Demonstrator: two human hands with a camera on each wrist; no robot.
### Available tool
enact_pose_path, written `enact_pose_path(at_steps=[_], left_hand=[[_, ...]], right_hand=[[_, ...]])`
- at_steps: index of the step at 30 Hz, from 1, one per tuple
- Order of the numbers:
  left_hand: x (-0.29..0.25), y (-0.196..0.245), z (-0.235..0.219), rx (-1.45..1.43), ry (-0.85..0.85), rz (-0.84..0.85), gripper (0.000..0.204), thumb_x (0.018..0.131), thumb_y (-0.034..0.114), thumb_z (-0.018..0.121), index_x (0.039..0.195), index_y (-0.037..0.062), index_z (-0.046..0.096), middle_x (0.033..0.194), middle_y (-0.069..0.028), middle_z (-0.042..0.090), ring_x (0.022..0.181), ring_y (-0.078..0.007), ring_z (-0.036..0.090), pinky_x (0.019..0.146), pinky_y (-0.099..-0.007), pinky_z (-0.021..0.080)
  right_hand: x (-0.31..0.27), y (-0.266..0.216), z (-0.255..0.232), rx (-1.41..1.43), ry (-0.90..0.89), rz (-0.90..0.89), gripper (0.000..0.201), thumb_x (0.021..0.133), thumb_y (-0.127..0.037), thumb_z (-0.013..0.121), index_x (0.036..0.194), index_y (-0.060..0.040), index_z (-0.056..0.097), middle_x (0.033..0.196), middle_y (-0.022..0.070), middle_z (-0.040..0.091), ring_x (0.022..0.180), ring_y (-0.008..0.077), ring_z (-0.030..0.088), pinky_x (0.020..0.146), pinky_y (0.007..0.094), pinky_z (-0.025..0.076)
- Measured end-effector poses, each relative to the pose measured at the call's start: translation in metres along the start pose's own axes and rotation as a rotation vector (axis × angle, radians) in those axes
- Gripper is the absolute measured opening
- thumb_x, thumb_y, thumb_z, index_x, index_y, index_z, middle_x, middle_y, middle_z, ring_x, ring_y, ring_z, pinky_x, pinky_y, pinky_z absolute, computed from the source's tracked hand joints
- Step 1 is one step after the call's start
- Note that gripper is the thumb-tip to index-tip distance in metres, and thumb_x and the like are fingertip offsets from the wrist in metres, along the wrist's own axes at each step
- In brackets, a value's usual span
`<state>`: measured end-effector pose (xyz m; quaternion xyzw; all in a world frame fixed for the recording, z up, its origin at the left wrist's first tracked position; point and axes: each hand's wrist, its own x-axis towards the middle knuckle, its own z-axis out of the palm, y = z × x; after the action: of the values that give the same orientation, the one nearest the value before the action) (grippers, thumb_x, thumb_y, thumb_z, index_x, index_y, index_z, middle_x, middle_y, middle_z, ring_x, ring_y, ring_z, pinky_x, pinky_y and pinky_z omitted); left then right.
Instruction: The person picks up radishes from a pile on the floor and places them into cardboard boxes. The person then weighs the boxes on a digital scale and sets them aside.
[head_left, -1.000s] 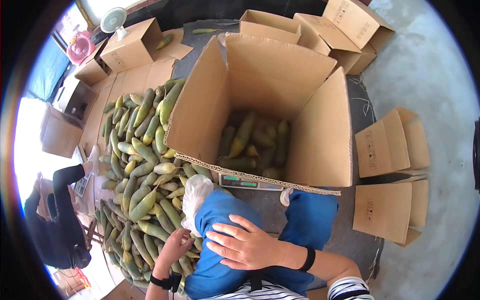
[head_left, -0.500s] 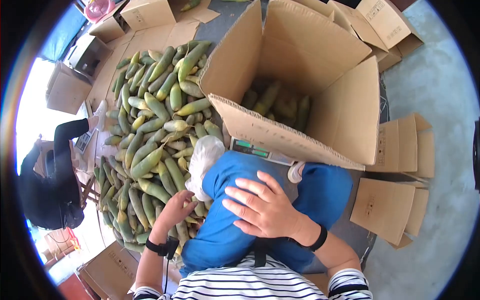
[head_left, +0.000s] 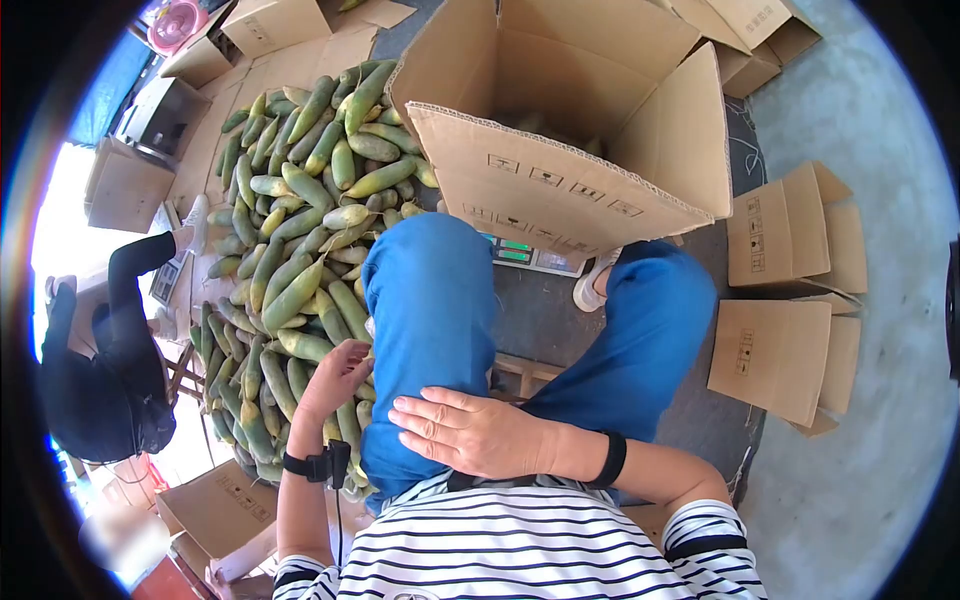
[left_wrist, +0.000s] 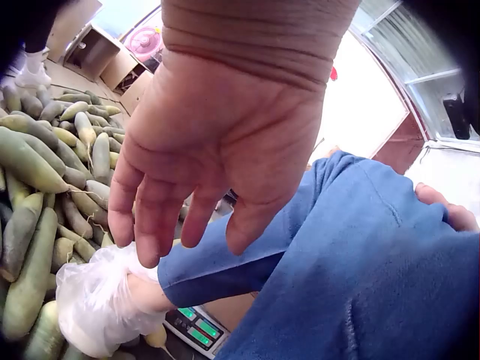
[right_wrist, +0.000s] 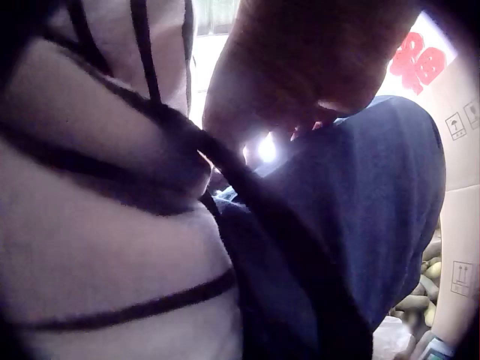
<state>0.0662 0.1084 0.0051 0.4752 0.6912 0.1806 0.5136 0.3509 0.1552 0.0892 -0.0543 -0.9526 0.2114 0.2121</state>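
Note:
My left hand (head_left: 338,378) hangs beside the left thigh, over the near part of a pile of green radishes (head_left: 295,300). Its fingers are loosely bent, and the left wrist view shows nothing in the palm. My right hand (head_left: 470,432) rests palm down across the left thigh of the blue trousers (head_left: 430,300), fingers extended. In front of the knees stands a tall cardboard box (head_left: 560,180) with its flaps up; its inside is mostly hidden. A digital scale (head_left: 530,257) with green displays shows at the box's base.
A white plastic bag (left_wrist: 105,300) covers the left foot. Cardboard boxes (head_left: 775,350) stand at the right, more at the back. Another person in black (head_left: 110,370) is at the far left, near a second scale (head_left: 166,280). A pink fan (head_left: 176,27) stands at the back left.
The head view has shifted, showing more of the box's printed front and hiding its contents. The left knee now covers the bagged foot. My right hand has settled lower on the thigh.

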Motion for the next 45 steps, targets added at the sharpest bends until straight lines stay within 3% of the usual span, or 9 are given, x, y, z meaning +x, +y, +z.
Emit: enact_pose_path(at_steps=[8,16,25,28,31,33,39,41,45], left_hand=[[-0.01,-0.047,0.005,-0.084,0.068,0.038,0.034,0.09,0.019,0.065,0.113,-0.0043,0.057,0.102,-0.017,0.067,0.094,-0.0245,0.066,0.084,-0.034,0.052],[-0.027,-0.112,0.015,-0.001,0.244,-0.206,0.036,0.084,0.029,0.067,0.101,-0.0033,0.064,0.091,-0.0166,0.068,0.086,-0.0273,0.066,0.077,-0.0363,0.052],[-0.034,-0.205,0.038,0.059,0.327,-0.393,0.039,0.083,0.029,0.069,0.107,-0.0011,0.061,0.094,-0.0155,0.068,0.089,-0.0271,0.066,0.08,-0.0362,0.052],[-0.017,-0.231,0.044,-0.04,0.645,-0.419,0.042,0.079,0.029,0.069,0.105,-0.0024,0.062,0.092,-0.0212,0.067,0.09,-0.0359,0.065,0.08,-0.041,0.051],[0.012,-0.261,0.038,-0.219,0.825,-0.43,0.049,0.078,0.032,0.069,0.11,-0.0043,0.059,0.094,-0.0213,0.068,0.092,-0.035,0.066,0.082,-0.0407,0.051],[0.03,-0.26,0.03,-0.213,0.866,-0.615,0.058,0.078,0.034,0.073,0.115,-0.0065,0.057,0.098,-0.0187,0.068,0.091,-0.0253,0.066,0.082,-0.0342,0.052],[0.08,-0.282,0.038,-0.444,0.782,-0.733,0.062,0.078,0.04,0.075,0.109,-0.0085,0.052,0.09,-0.0153,0.063,0.068,-0.0229,0.062,0.057,-0.0375,0.05],[0.09,-0.283,0.04,-0.501,0.763,-0.87,0.077,0.07,0.04,0.08,0.117,-0.0128,0.051,0.113,-0.0288,0.062,0.108,-0.0376,0.061,0.09,-0.0405,0.049],[0.096,-0.289,0.043,-0.509,0.797,-0.888,0.078,0.069,0.039,0.081,0.116,-0.0139,0.049,0.112,-0.0288,0.062,0.105,-0.0371,0.063,0.088,-0.0401,0.051]], right_hand=[[-0.005,-0.005,-0.014,0.022,0.008,-0.008,0.032,0.082,-0.015,0.055,0.111,-0.0041,0.064,0.131,0.0098,0.057,0.125,0.0234,0.05,0.108,0.0392,0.036],[0.034,0.036,-0.069,-0.182,0.024,0.241,0.048,0.078,-0.025,0.066,0.124,-0.0125,0.059,0.135,0.0101,0.052,0.126,0.0314,0.045,0.109,0.0511,0.029],[0.06,0.066,-0.054,-0.326,-0.021,0.233,0.043,0.08,-0.035,0.063,0.116,-0.0116,0.064,0.126,0.0074,0.058,0.121,0.03,0.048,0.11,0.0531,0.024],[0.066,0.064,-0.054,-0.361,-0.018,0.24,0.04,0.081,-0.035,0.061,0.113,-0.0119,0.066,0.124,0.0071,0.059,0.12,0.0295,0.049,0.11,0.0524,0.024],[0.061,0.067,-0.051,-0.392,-0.038,0.234,0.04,0.083,-0.037,0.057,0.112,-0.0124,0.066,0.123,0.0067,0.059,0.12,0.029,0.048,0.11,0.052,0.024],[0.055,0.07,-0.049,-0.411,-0.044,0.245,0.04,0.083,-0.039,0.056,0.112,-0.0126,0.066,0.122,0.0066,0.06,0.119,0.0289,0.048,0.11,0.0521,0.024],[0.056,0.071,-0.047,-0.428,-0.065,0.248,0.042,0.085,-0.041,0.053,0.111,-0.0121,0.067,0.12,0.0072,0.06,0.118,0.0296,0.048,0.11,0.0531,0.024],[0.056,0.071,-0.047,-0.426,-0.062,0.253,0.042,0.085,-0.042,0.052,0.11,-0.0121,0.067,0.119,0.0075,0.061,0.117,0.0299,0.049,0.109,0.0531,0.024],[0.055,0.072,-0.047,-0.428,-0.07,0.256,0.042,0.085,-0.042,0.052,0.11,-0.0118,0.067,0.119,0.0077,0.061,0.117,0.03,0.049,0.109,0.053,0.024]])
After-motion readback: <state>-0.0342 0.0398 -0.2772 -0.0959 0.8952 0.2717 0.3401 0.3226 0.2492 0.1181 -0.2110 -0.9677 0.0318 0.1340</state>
